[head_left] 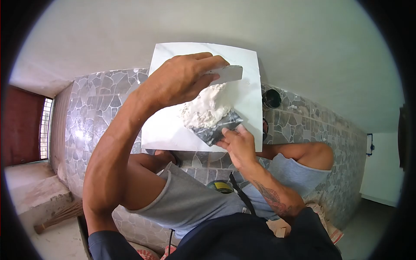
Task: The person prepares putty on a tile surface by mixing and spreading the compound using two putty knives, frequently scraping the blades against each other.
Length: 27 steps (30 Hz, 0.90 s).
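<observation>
A mound of white, paste-like putty (207, 106) lies on a white square board (162, 134) in front of me. Above the mound, my left hand (184, 78) grips a thin, light grey flat scraper (229, 74), its fingers wrapped over one edge. My right hand (238, 145) pinches the near right edge of a dark grey, marbled flat plate (212, 132) between thumb and fingers. The plate's far edge meets the near side of the putty; whether it reaches underneath is hidden. Both tools are held apart.
A black bucket (271, 99) stands right of the board, by the wall. Between my legs on the stone-patterned floor (104, 106) sits a round, yellow-labelled item (222, 186). A twig broom (60, 216) lies at lower left, near a dark red door (24, 125).
</observation>
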Available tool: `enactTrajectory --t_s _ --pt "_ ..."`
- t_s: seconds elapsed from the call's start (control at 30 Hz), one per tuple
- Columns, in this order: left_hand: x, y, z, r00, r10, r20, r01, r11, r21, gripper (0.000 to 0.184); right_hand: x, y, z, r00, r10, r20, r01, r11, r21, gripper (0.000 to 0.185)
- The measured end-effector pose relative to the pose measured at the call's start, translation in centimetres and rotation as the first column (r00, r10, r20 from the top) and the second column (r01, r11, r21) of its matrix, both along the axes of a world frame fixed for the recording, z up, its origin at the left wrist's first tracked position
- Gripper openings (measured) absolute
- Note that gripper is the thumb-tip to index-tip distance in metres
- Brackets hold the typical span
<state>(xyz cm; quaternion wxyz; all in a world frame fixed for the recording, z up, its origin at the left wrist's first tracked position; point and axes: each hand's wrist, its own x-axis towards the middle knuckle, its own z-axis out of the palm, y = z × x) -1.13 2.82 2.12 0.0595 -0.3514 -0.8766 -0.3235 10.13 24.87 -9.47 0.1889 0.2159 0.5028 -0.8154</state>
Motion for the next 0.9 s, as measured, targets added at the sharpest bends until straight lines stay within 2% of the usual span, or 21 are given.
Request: enactTrajectory --t_s 0.1,0.2,0.4,0.5,0.63,0.73,0.9 --pt "0.5 0.2 0.2 0.999 -0.018 0.048 0.017 1.0 0.016 0.029 -2.1 0.1 2.0 0.999 0.036 -0.023 -0.035 0.998 0.045 0.026" --pt "0.7 0.8 -0.1 0.998 -0.063 0.023 0.062 0.997 0.055 0.03 -4.1 0.0 3.7 0.997 0.049 -0.059 -0.044 0.995 0.085 0.026" --pt "0.5 2.8 -1.2 0.998 -0.016 0.064 0.017 1.0 -0.001 0.031 -7.3 0.0 6.2 0.985 0.107 -0.139 -0.076 0.976 0.206 0.024" --pt "0.1 3.0 -1.2 0.999 0.036 0.037 -0.035 0.999 -0.032 0.03 -7.2 0.7 7.6 0.974 0.1 -0.202 -0.062 0.98 0.19 0.024" --pt "-0.4 2.8 -2.3 0.995 0.098 0.002 -0.097 0.99 -0.107 0.031 -5.0 2.9 7.3 0.979 0.113 -0.171 -0.09 0.987 0.134 0.024" --pt "-0.9 1.9 -2.2 0.993 0.109 -0.037 -0.112 0.991 -0.08 0.031 -1.1 3.8 5.4 0.994 0.104 -0.026 -0.099 0.983 0.156 0.028" --pt "-1.0 0.5 -1.3 0.993 0.059 -0.103 -0.065 0.996 -0.055 0.027 4.8 1.3 1.3 0.958 0.085 0.275 -0.08 0.996 -0.028 0.029"
